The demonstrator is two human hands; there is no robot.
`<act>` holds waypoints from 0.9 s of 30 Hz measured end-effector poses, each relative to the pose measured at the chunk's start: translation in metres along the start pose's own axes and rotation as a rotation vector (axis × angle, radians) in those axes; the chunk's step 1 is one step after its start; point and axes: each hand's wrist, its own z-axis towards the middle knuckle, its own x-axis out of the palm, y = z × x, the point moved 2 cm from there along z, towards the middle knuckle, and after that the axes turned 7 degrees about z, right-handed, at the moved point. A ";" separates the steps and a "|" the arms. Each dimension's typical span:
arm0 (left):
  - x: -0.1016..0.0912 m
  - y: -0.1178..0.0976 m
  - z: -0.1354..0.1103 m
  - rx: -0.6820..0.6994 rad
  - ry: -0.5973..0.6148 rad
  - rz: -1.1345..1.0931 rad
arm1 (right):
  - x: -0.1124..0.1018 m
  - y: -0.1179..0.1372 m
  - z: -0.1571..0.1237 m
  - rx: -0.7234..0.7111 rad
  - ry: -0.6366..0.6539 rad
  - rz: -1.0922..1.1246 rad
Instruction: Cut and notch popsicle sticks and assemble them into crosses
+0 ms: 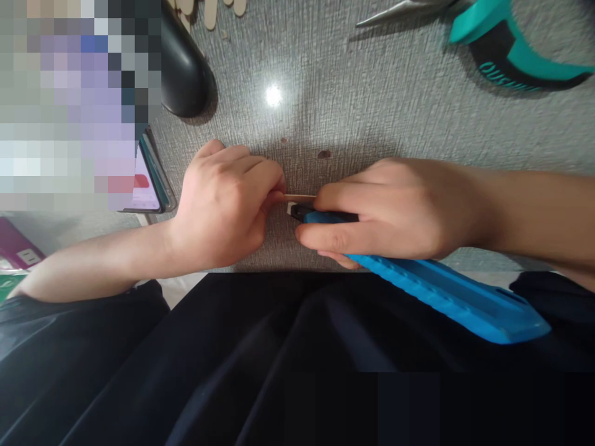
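My left hand (225, 207) is closed, pinching one end of a thin wooden craft stick (300, 197) seen edge-on. My right hand (400, 207) is wrapped round a blue utility knife (446, 291), whose handle slants down to the right past the table edge. A short bit of its blade shows at the black tip, just below the stick and close to my left fingers. The stick's other end runs under my right index finger. Whether the blade touches the wood I cannot tell.
Teal-and-black pliers (506, 52) lie at the upper right of the grey textured table (316, 105). A black rounded object (188, 74), several craft sticks (211, 13) and a phone (149, 179) are at the upper left. A small dark chip or mark (324, 154) lies above my hands.
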 end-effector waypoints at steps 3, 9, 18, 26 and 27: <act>-0.001 0.000 0.001 0.002 -0.009 0.019 | 0.000 0.000 0.000 -0.013 0.000 -0.005; -0.002 -0.002 0.002 0.017 -0.051 0.014 | -0.002 0.001 0.003 -0.098 0.031 -0.051; -0.002 -0.001 0.001 0.035 -0.062 0.016 | 0.000 -0.001 -0.005 -0.023 0.004 -0.004; -0.003 -0.002 0.001 0.012 -0.058 0.017 | -0.002 0.000 -0.004 0.020 -0.033 0.019; -0.002 -0.002 0.001 0.020 -0.062 0.015 | -0.002 0.000 -0.004 0.023 -0.029 0.024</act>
